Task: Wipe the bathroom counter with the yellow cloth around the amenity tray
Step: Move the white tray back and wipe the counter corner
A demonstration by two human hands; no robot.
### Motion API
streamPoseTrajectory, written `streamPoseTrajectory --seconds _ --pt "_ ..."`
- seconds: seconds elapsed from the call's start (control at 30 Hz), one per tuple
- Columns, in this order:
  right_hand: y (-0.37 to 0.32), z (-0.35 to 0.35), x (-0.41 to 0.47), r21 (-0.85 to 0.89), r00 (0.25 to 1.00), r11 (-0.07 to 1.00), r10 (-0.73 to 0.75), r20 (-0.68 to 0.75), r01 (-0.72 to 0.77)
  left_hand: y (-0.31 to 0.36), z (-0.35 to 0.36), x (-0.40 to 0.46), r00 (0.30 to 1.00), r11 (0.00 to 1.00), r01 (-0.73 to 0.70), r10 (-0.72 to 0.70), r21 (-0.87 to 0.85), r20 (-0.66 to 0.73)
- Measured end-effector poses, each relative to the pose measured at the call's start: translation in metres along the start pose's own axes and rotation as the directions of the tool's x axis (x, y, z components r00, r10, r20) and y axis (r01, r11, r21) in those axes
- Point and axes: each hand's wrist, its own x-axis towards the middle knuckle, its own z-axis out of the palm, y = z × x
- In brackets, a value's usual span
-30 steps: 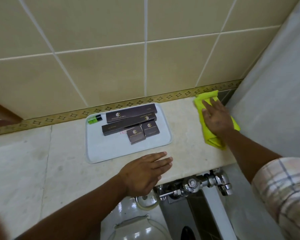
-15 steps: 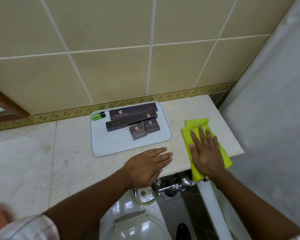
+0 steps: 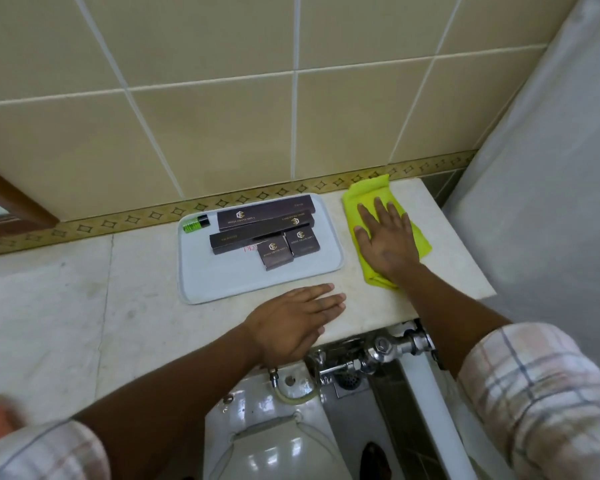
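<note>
The folded yellow cloth point(image 3: 368, 194) lies on the pale marble counter point(image 3: 136, 306), just right of the amenity tray and touching the back wall's border strip. My right hand point(image 3: 385, 240) presses flat on it, fingers spread and pointing to the wall. The white amenity tray point(image 3: 222, 282) holds several dark brown boxes point(image 3: 264, 216) and a small green bottle point(image 3: 195, 223). My left hand point(image 3: 295, 320) rests palm down on the counter's front edge, just below the tray's front right corner, holding nothing.
A chrome flush valve point(image 3: 381, 351) and a white toilet point(image 3: 267, 427) sit under the counter's front edge. A grey curtain point(image 3: 551, 168) hangs at the right. The counter ends just right of the cloth. A brown frame point(image 3: 11, 202) is at the left.
My right hand has slid the cloth from the front edge back toward the wall, closer to the tray's right side. My left hand has stayed in place.
</note>
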Motion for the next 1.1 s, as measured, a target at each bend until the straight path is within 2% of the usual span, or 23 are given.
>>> streamPoseTrajectory --seconds 0.2,0.33,0.4,0.43,0.47,0.53,0.57,0.6,0.67,0.7,0.73,0.83,0.9,1.0,1.1 --pt "0.01 0.004 -0.088 0.017 0.999 1.0 -0.022 -0.048 0.023 0.002 -0.004 0.001 0.999 0.998 -0.037 0.036 0.046 0.022" --pt "0.014 0.003 -0.117 0.036 0.999 0.999 -0.015 -0.032 0.016 0.007 -0.008 0.001 0.999 0.998 -0.034 0.032 0.051 0.039" --pt "0.012 0.001 -0.128 0.159 0.993 0.985 0.083 -0.084 -0.069 0.011 -0.014 0.009 0.999 0.997 -0.041 0.041 0.065 0.007" --pt "0.008 0.0 -0.135 0.271 0.97 0.95 0.198 -0.142 -0.154 0.013 -0.019 0.021 0.999 0.998 -0.028 0.031 0.053 -0.043" --pt "0.004 0.0 -0.143 0.402 0.914 0.878 0.357 -0.191 -0.259 0.016 -0.025 0.038 0.994 1.0 0.0 0.003 0.023 -0.108" --pt "-0.005 0.001 -0.153 0.624 0.725 0.644 0.666 -0.175 -0.442 0.021 -0.04 0.089 0.974 0.995 0.076 -0.089 -0.069 -0.21" --pt "-0.008 0.003 -0.156 0.714 0.626 0.484 0.775 -0.082 -0.506 0.023 -0.046 0.117 0.969 0.984 0.126 -0.149 -0.124 -0.199" --pt "-0.01 0.006 -0.158 0.786 0.541 0.297 0.839 0.057 -0.542 0.024 -0.052 0.142 0.968 0.968 0.196 -0.217 -0.159 -0.129" --pt "-0.012 0.01 -0.16 0.83 0.43 -0.105 0.815 0.387 -0.547 0.026 -0.057 0.182 0.929 0.922 0.369 -0.362 -0.12 0.078" --pt "-0.012 0.01 -0.16 0.81 0.424 -0.229 0.758 0.496 -0.54 0.025 -0.056 0.194 0.897 0.898 0.433 -0.42 -0.081 0.138" --pt "-0.009 0.007 -0.161 0.794 0.442 -0.279 0.71 0.549 -0.54 0.026 -0.055 0.203 0.872 0.876 0.478 -0.464 -0.066 0.158" --pt "0.005 0.001 -0.162 0.782 0.489 -0.331 0.634 0.599 -0.529 0.029 -0.053 0.214 0.846 0.844 0.525 -0.504 -0.109 0.175" --pt "0.015 -0.006 -0.164 0.794 0.502 -0.307 0.642 0.58 -0.524 0.027 -0.057 0.214 0.832 0.823 0.546 -0.511 -0.156 0.218" --pt "0.028 -0.025 -0.165 0.841 0.552 -0.166 0.686 0.474 -0.516 0.024 -0.073 0.192 0.782 0.732 0.622 -0.567 -0.277 0.26" --pt "0.027 -0.056 -0.152 0.818 0.634 0.042 0.654 0.411 -0.574 0.025 -0.093 0.141 0.732 0.535 0.657 -0.621 -0.531 0.28"
